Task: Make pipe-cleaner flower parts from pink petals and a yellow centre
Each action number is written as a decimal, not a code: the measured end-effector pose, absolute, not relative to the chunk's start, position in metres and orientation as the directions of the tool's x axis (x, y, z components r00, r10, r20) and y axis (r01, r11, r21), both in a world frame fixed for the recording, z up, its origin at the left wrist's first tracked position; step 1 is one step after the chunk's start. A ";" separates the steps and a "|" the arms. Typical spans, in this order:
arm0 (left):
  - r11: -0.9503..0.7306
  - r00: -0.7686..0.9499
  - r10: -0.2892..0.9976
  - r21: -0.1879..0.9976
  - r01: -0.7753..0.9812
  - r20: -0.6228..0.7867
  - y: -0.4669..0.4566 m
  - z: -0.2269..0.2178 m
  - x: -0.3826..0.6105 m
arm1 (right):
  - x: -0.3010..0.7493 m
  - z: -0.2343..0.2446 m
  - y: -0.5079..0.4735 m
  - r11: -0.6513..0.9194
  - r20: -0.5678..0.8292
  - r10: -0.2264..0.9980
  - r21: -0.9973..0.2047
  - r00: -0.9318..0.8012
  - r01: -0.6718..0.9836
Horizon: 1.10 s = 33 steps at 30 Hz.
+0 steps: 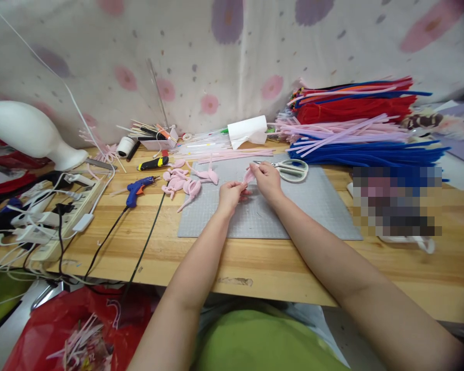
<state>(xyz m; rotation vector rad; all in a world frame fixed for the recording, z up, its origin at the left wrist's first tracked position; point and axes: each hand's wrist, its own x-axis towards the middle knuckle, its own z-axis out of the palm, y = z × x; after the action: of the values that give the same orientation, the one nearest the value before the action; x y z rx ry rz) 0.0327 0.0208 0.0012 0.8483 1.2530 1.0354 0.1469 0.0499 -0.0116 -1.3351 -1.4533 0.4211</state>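
Note:
Over the grey cutting mat (317,211), both hands meet at a small pale-pink pipe cleaner petal (249,176). My left hand (231,198) pinches its lower end, fingers closed. From above and to the right, my right hand (267,180) grips the other end between thumb and fingers, which hide part of it. White-handled scissors (294,169) lie just beyond my right hand, their blades partly covered by it. Left of my hands, several shaped pink pipe cleaner pieces (176,181) are heaped across the mat's left edge.
A blue glue gun (136,191) and a yellow-black utility knife (153,163) lie left. Farther left are a cable-filled power strip (67,221) and a white foam head (27,131). Red (355,109), pink (348,130) and blue pipe cleaners (363,153) are stacked back right. A blurred patch hides something at right.

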 end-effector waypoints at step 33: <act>-0.228 0.058 0.956 0.606 0.762 0.286 0.084 0.042 -0.031 | 0.134 -0.024 0.048 0.244 0.258 0.941 -0.966 0.220 0.089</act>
<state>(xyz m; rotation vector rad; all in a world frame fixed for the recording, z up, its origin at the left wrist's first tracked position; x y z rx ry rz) -0.0309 0.0841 0.0421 2.0472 1.7350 0.9397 0.1344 0.0482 -0.0244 -1.1633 -1.1902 0.8247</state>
